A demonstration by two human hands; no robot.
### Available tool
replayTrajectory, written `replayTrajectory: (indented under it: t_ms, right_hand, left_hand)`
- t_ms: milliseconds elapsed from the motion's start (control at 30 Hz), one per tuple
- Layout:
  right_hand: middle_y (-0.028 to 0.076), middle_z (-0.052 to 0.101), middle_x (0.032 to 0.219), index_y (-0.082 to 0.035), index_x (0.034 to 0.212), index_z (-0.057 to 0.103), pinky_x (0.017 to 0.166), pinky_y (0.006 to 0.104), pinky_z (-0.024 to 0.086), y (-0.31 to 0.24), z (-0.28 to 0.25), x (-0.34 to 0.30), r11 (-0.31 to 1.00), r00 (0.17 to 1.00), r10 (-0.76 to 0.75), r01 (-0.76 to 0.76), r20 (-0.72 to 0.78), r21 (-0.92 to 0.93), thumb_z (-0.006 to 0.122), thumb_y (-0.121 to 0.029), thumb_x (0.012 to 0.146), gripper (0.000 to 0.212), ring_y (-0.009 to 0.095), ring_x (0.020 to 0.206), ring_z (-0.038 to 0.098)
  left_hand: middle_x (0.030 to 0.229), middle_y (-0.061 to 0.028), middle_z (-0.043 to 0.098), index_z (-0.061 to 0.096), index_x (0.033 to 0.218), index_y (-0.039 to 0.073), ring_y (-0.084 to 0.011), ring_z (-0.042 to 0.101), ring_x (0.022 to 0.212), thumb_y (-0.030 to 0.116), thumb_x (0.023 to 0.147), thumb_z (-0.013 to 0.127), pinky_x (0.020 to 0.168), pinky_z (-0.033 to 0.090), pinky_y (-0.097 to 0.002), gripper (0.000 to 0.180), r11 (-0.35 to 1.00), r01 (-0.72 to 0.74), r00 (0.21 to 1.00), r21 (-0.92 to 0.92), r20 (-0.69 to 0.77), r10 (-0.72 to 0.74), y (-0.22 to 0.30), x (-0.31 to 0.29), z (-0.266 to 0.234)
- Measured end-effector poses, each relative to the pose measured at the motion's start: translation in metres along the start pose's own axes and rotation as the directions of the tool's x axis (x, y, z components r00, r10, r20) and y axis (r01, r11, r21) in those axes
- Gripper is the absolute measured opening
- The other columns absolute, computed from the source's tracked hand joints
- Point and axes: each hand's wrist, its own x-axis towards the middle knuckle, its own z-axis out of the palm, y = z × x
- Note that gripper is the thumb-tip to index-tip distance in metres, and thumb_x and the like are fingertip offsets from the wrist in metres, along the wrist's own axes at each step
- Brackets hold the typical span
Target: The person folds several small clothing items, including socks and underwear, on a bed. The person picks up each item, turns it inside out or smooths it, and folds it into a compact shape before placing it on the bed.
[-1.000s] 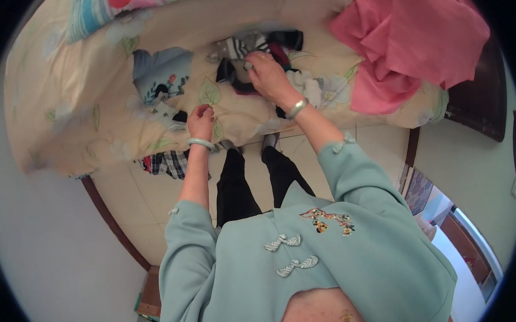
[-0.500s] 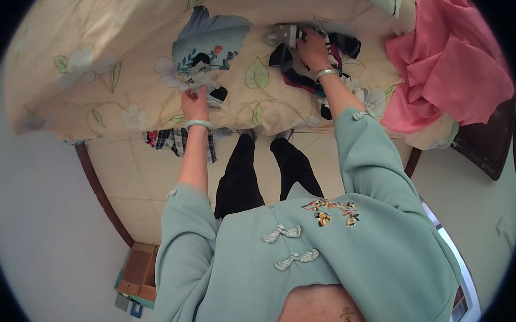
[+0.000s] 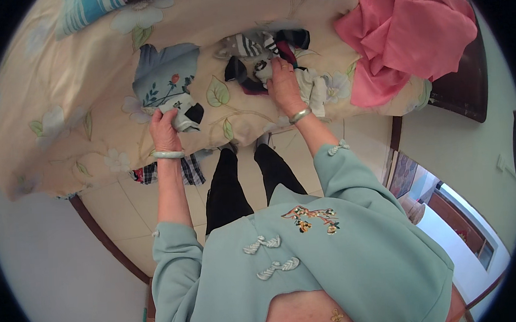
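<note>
On the flower-patterned bed cover, my left hand (image 3: 165, 132) is closed on a whitish sock (image 3: 181, 111) with a black patch. That sock overlaps the near edge of a blue-grey cloth piece (image 3: 168, 69) printed with a red flower and leaves. To the right, my right hand (image 3: 286, 89) reaches into a loose heap of socks, its fingers curled on a white sock (image 3: 262, 69) with dark markings. Around it lie a grey striped sock (image 3: 243, 46), dark socks with a dark red part (image 3: 243, 80) and a cream-white sock (image 3: 312, 89).
Bunched pink fabric (image 3: 406, 36) lies at the bed's right end beside a dark brown wooden panel (image 3: 464, 89). A striped pillow (image 3: 94, 11) is at the far left. Below the bed's near edge, checked cloth (image 3: 193, 169) shows by my black-trousered legs (image 3: 227, 189).
The view has shifted, showing more of the bed's far side. My right hand has moved from the striped sock to the white one. The sock in my left hand now looks more bunched.
</note>
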Motion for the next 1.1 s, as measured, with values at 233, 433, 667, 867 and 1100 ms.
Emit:
replayTrajectory:
  t_ms: [233,433,667,867,1100]
  right_hand:
    - [0.022,0.062,0.104,0.002,0.114,0.059,0.084,0.0457,0.049,0.035,0.003,0.011,0.987,0.991,0.133,-0.135,0.025,0.092,0.068,-0.009,0.066,0.050,0.040,0.098,0.059]
    - [0.010,0.067,0.091,0.004,0.109,0.062,0.066,0.0323,0.052,0.018,-0.049,0.020,0.427,0.835,0.391,-0.537,0.387,0.727,0.078,-0.019,0.071,0.047,0.021,0.077,0.064]
    - [0.007,0.064,0.098,0.005,0.127,0.051,0.064,0.0250,0.050,-0.058,-0.098,-0.012,0.346,0.844,0.151,-0.533,0.515,0.772,0.074,-0.029,0.082,0.061,0.011,0.081,0.061]
    - [0.019,0.058,0.115,0.000,0.124,0.051,0.085,0.0388,0.051,-0.102,-0.128,-0.044,0.861,0.994,-0.094,0.110,-0.058,0.496,0.072,-0.029,0.079,0.057,0.034,0.104,0.059]
    - [0.006,0.065,0.092,0.001,0.114,0.060,0.068,0.0254,0.050,-0.091,-0.135,-0.056,0.624,0.948,0.053,-0.276,0.313,0.731,0.065,-0.017,0.087,0.033,0.013,0.079,0.062]
  left_hand:
    - [0.103,-0.0071,0.065,0.060,0.111,-0.001,-0.0171,0.062,0.090,0.003,0.082,0.064,0.080,0.048,-0.0275,0.030,0.982,0.018,0.989,0.186,0.144,-0.045,-0.009,0.017,0.016]
    - [0.114,-0.0141,0.063,0.054,0.121,-0.004,-0.0231,0.061,0.102,0.015,0.083,0.069,0.088,0.047,-0.0304,0.046,0.432,-0.283,0.932,0.856,0.139,0.336,-0.029,0.018,0.010]
    - [0.115,-0.0105,0.061,0.054,0.126,-0.001,-0.0161,0.057,0.106,0.014,0.086,0.068,0.091,0.045,-0.0273,0.046,0.938,-0.155,0.910,0.310,0.414,0.013,-0.003,-0.072,0.107]
    - [0.097,-0.0012,0.063,0.059,0.117,-0.003,-0.0079,0.056,0.087,0.000,0.084,0.061,0.077,0.046,-0.0226,0.033,0.870,-0.185,0.947,0.456,0.319,0.034,0.003,-0.086,0.099]
    - [0.096,-0.0017,0.065,0.063,0.110,-0.001,-0.0092,0.059,0.087,-0.008,0.083,0.055,0.078,0.048,-0.0232,0.030,0.920,-0.205,0.946,0.333,0.307,0.099,0.011,-0.118,0.095]
